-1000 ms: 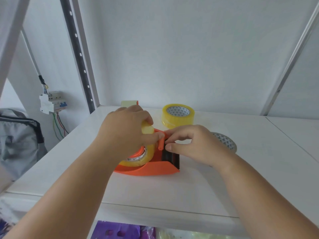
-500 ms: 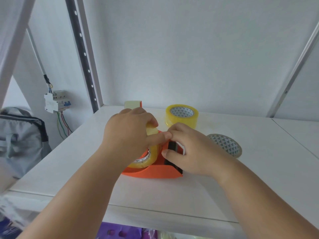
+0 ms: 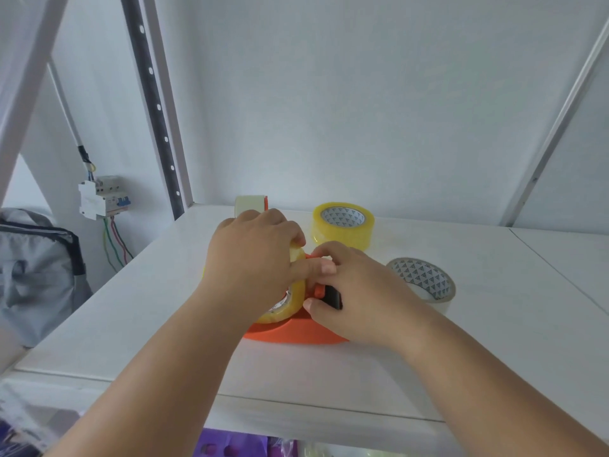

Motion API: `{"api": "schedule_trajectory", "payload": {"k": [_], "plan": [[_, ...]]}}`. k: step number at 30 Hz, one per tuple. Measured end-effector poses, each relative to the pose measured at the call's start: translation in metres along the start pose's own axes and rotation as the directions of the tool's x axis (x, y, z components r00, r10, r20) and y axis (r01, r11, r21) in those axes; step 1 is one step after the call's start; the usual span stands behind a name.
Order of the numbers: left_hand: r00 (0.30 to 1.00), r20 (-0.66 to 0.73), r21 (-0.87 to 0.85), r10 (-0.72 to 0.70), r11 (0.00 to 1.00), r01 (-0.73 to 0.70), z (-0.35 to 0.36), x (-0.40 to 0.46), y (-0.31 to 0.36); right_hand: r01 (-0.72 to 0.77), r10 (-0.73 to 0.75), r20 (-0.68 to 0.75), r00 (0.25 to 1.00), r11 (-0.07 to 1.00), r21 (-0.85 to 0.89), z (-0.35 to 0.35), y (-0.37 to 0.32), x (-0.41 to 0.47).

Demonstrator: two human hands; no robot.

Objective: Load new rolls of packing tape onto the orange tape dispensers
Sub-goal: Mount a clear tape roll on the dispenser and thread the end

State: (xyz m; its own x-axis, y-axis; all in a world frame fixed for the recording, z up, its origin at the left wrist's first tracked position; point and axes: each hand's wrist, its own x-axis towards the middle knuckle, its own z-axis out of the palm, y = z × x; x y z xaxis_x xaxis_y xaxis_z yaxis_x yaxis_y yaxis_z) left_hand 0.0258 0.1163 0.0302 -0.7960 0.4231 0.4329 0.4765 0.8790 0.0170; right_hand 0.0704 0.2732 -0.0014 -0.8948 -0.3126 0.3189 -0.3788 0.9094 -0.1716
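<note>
Since half a second earlier the right hand had slid lower over the orange dispenser on the white shelf, thumb and fingers pinching its black blade end. Left hand gripped the mounted tape roll. A spare yellow roll and a clear roll sat behind.

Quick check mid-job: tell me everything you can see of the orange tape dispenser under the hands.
The orange tape dispenser lies on its flat side on the white shelf, near the front edge. It looks like smooth moulded plastic, with a broad base plate and a dark cutter piece beside a small orange roller. A yellowish tape roll sits on its hub. The left hand grips that roll from above; the right hand pinches around the cutter end. Much of the body is hidden by both hands.
</note>
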Motion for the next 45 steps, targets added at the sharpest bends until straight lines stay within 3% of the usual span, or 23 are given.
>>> {"api": "schedule_trajectory", "payload": {"k": [6, 15, 23, 30, 34, 41, 45], "plan": [[0.999, 0.035, 0.024, -0.035, 0.999, 0.035, -0.003, 0.000, -0.002, -0.096, 0.184, -0.198, 0.963, 0.917, 0.387, -0.003, 0.007, -0.005], [0.987, 0.011, -0.290, -0.161, 0.944, 0.157, -0.004, -0.001, -0.007, -0.301, 0.361, 0.007, 0.933, 0.767, 0.567, 0.004, 0.011, -0.004], [0.988, 0.043, -0.172, -0.147, 0.973, 0.152, -0.005, 0.000, 0.006, -0.344, 0.426, 0.022, 0.904, 0.697, 0.629, 0.005, 0.004, -0.007], [0.991, 0.008, -0.089, -0.136, 0.987, 0.136, -0.001, 0.001, 0.010, -0.445, 0.560, 0.089, 0.824, 0.542, 0.713, -0.004, -0.003, -0.006], [0.990, 0.003, -0.043, -0.142, 0.989, 0.142, 0.001, 0.000, 0.013, -0.480, 0.581, -0.005, 0.814, 0.677, 0.558, 0.002, -0.012, 0.002], [0.993, -0.004, -0.022, -0.122, 0.992, 0.122, 0.001, 0.000, 0.018, -0.364, 0.412, -0.104, 0.905, 0.877, 0.313, 0.000, -0.016, 0.008], [0.994, -0.029, -0.025, -0.108, 0.994, 0.107, 0.001, 0.000, 0.019, -0.327, 0.356, -0.108, 0.928, 0.919, 0.221, -0.005, -0.016, 0.009]]}}
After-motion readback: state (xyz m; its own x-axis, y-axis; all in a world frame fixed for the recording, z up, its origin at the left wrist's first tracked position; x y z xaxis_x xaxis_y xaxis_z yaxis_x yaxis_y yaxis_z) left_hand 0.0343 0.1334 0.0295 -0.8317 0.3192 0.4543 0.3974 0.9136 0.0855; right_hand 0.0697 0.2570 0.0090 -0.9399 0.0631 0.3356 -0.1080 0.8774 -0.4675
